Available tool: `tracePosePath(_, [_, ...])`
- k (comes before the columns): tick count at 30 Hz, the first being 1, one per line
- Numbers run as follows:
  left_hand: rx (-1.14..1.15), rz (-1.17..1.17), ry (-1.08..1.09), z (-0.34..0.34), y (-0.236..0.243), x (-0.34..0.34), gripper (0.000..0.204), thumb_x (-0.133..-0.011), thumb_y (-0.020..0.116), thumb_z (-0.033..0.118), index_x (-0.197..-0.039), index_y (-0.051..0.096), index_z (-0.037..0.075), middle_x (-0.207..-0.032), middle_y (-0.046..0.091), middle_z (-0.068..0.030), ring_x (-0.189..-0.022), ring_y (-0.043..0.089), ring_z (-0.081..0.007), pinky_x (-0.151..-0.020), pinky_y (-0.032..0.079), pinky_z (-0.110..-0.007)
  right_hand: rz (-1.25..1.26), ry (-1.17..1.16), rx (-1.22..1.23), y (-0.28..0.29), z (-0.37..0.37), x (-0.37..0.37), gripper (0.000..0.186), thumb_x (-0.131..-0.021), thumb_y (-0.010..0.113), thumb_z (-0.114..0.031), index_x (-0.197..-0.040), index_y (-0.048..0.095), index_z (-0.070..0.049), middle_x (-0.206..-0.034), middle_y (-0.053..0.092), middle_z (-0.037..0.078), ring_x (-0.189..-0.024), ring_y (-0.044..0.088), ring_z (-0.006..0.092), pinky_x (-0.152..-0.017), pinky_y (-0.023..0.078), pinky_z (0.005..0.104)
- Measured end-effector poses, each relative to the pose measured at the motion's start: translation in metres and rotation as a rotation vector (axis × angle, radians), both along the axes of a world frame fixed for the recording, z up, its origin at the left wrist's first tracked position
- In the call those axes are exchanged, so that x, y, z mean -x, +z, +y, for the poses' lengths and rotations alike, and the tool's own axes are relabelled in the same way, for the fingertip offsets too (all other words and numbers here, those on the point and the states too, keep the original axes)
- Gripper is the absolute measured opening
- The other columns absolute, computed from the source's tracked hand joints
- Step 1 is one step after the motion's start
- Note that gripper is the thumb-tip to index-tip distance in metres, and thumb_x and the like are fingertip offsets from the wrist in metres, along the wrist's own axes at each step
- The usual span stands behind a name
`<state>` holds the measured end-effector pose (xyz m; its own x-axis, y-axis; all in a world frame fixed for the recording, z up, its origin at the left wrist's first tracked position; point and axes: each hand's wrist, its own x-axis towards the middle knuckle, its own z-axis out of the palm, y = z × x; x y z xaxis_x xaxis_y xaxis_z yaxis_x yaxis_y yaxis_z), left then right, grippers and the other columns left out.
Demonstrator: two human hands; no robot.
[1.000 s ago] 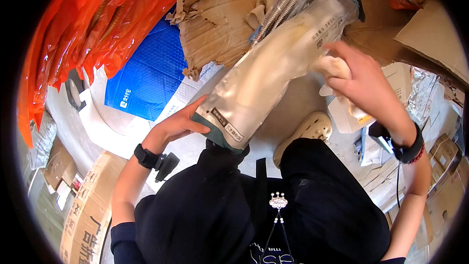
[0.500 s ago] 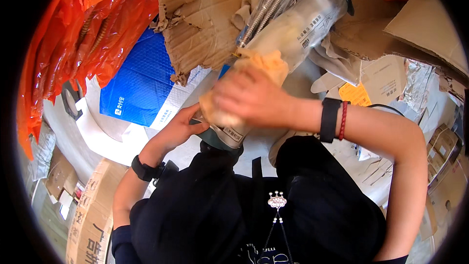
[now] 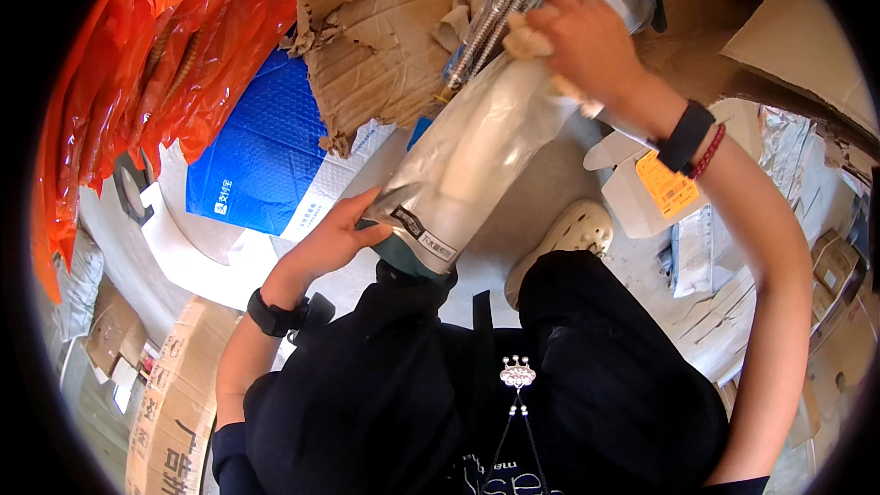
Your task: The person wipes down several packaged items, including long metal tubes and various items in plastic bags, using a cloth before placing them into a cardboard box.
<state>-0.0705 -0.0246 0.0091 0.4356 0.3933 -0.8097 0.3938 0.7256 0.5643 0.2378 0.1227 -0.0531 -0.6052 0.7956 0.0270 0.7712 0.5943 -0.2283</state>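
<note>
Whitish see-through package (image 3: 467,156), green-ended, left fingers (image 3: 359,205) gripping its edge, right fingers (image 3: 557,20) closed on tan cloth (image 3: 526,39)

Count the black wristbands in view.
2: the left wristband, worn on the left wrist, and the right wristband, worn on the right wrist next to a red bracelet. Neither is hidden.

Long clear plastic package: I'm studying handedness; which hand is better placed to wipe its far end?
Likely the right hand, holding crumpled yellowish cloth nearby; left hand touches the package's near end.
</note>
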Motion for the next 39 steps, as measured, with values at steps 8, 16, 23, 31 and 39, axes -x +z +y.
tracePosePath(8, [-0.054, 0.028, -0.029, 0.008, -0.009, 0.015, 0.053, -0.085, 0.059, 0.009, -0.133, 0.038, 0.001, -0.11, 0.057, -0.0047, -0.098, 0.048, -0.0105, -0.09, 0.038, -0.025, -0.084, -0.122, -0.055, 0.0, 0.018, -0.002, 0.03, -0.067, 0.065, -0.012, -0.096, 0.062, -0.016, -0.095, 0.055, 0.006, -0.09, 0.053, 0.0264, -0.074, 0.048, 0.0378])
tracePosePath(16, [-0.093, 0.082, -0.046, 0.011, -0.016, 0.026, 0.052, -0.084, 0.059, 0.01, -0.131, 0.04, 0.0, -0.113, 0.056, -0.0083, -0.1, 0.048, -0.0141, -0.09, 0.038, -0.026, -0.287, -0.466, 0.098, 0.027, 0.065, -0.02, 0.015, -0.065, 0.065, -0.015, -0.079, 0.064, -0.009, -0.076, 0.064, 0.015, -0.072, 0.063, 0.0324, -0.061, 0.05, 0.0445])
tracePosePath(23, [-0.357, 0.277, -0.195, -0.003, -0.021, 0.032, 0.044, -0.086, 0.052, 0.005, -0.128, 0.043, 0.001, -0.098, 0.061, -0.0187, -0.086, 0.058, -0.0228, -0.08, 0.043, -0.03, -0.007, -0.406, -0.375, 0.028, 0.056, -0.026, 0.025, -0.071, 0.066, -0.018, -0.092, 0.063, -0.006, -0.083, 0.063, 0.016, -0.078, 0.061, 0.0309, -0.068, 0.049, 0.0372])
tracePosePath(31, [-0.541, 0.364, -0.281, -0.032, -0.026, 0.048, 0.041, -0.084, 0.05, 0.002, -0.125, 0.047, 0.004, -0.072, 0.055, -0.0248, -0.063, 0.055, -0.035, -0.06, 0.043, -0.036, 0.027, -0.391, 0.037, -0.005, -0.013, -0.032, 0.048, -0.074, 0.065, -0.021, -0.119, 0.047, -0.026, -0.123, 0.036, 0.016, -0.103, 0.044, 0.0421, -0.079, 0.046, 0.0482])
tracePosePath(39, [-0.68, 0.391, -0.267, -0.038, -0.035, 0.049, 0.042, -0.084, 0.05, 0.001, -0.125, 0.048, 0.006, -0.069, 0.053, -0.0246, -0.062, 0.054, -0.0371, -0.057, 0.041, -0.038, -0.121, -0.652, 0.202, -0.003, 0.028, -0.048, 0.036, -0.077, 0.058, -0.019, -0.114, 0.055, -0.02, -0.112, 0.047, 0.022, -0.099, 0.05, 0.0442, -0.082, 0.047, 0.0456])
